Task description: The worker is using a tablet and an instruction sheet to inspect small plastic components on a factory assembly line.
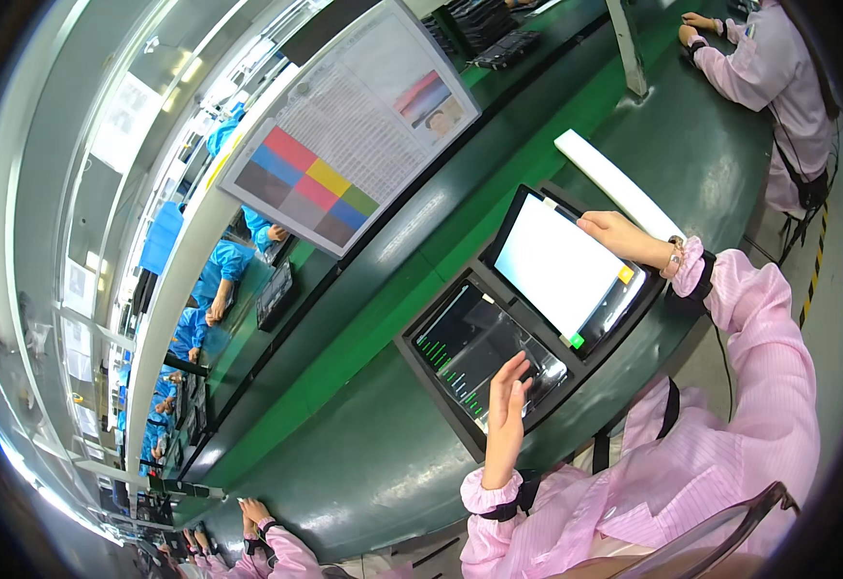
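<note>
A dark two-part tray (487, 450) lies on the green bench in front of me, a flat screen device in each part. The device on the right has a brightly lit white screen (552, 265) with a small yellow and a small green square at its edge. Its neighbour on the left is a dark screen (469, 338) with rows of green lines. My left hand (506, 417) is over the near edge of the dark screen, fingers stretched and a little apart, holding nothing. My right hand (624, 239) rests its extended fingers at the right edge of the lit screen.
A long white bar (619, 183) lies on the bench beyond my right hand. Above the bench hangs a printed sheet (354, 125) with coloured blocks. A person in pink (764, 63) sits at the far right; workers in blue (219, 270) line the opposite side. A metal post (627, 48) stands behind.
</note>
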